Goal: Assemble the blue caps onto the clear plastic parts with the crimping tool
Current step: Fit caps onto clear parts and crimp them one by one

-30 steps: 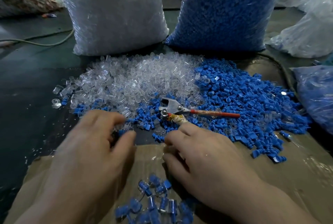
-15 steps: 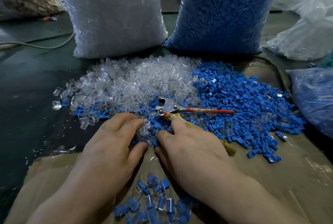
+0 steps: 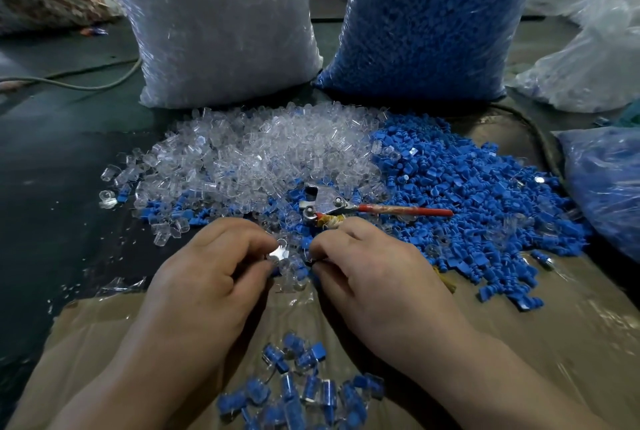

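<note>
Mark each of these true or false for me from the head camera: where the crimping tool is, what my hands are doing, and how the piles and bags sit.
1. The crimping tool is held in the right hand. False: it lies on the parts beyond both hands, red handle pointing right.
2. The left hand pinches a clear plastic part between its fingertips. True.
3. The clear pile lies to the left of the blue caps. True.
4. The assembled pieces lie beyond the tool, by the bags. False: they lie near the camera, on the cardboard between the wrists.
5. The labelled bag holds blue parts. False: it holds clear ones.
</note>
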Tool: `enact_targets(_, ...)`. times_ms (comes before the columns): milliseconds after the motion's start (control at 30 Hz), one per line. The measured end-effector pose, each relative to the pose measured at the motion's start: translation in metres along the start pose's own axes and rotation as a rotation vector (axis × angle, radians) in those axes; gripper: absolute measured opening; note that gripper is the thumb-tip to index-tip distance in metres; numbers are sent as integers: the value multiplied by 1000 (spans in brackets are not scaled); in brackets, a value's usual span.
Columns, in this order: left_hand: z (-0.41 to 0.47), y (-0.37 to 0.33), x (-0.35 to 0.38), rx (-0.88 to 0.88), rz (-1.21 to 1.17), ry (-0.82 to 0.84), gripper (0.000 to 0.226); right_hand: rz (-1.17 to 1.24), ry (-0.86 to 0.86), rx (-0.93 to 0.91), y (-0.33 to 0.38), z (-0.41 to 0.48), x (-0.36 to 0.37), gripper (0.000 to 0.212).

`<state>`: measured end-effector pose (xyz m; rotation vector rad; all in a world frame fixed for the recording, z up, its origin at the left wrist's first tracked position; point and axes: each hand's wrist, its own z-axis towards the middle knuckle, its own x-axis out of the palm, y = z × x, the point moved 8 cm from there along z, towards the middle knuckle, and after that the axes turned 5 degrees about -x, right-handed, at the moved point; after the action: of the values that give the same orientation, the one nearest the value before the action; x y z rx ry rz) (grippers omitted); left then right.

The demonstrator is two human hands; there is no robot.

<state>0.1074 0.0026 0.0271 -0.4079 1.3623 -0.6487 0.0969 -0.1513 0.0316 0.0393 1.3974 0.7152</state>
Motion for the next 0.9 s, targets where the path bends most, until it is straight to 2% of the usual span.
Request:
enact_targets(133,-2,3,-3,-15,-48,-65,21,110,-118,50,-6,-5,-7,14)
enact_targets(333,-5,17,-13,-118,-205,-218,35,282,-157,90,-9,-7,-10,10)
enact_targets(500,-6,7,-7,-77,-191,-155,31,322,-106,118,-9,-6,-6,12)
enact_targets(600,-7,9,-9,-64,-199,-187,28,411,-120,140,-11,-7,-7,12)
enact_targets(667,-7,14,-9,-80,-290,-208,31,443,-126,147,-10,-7,-9,12)
enact_targets(733,-7,19,-9,-108,-384,-225,34,453,-128,156,-10,-7,-9,10)
enact_targets(800,-7,20,-9,-123,-382,-240,35,429,-124,148,-10,-6,-10,10)
enact_targets(900,-8,20,-11,-134,-365,-270,33,267,-99,73,-5,-4,-10,24)
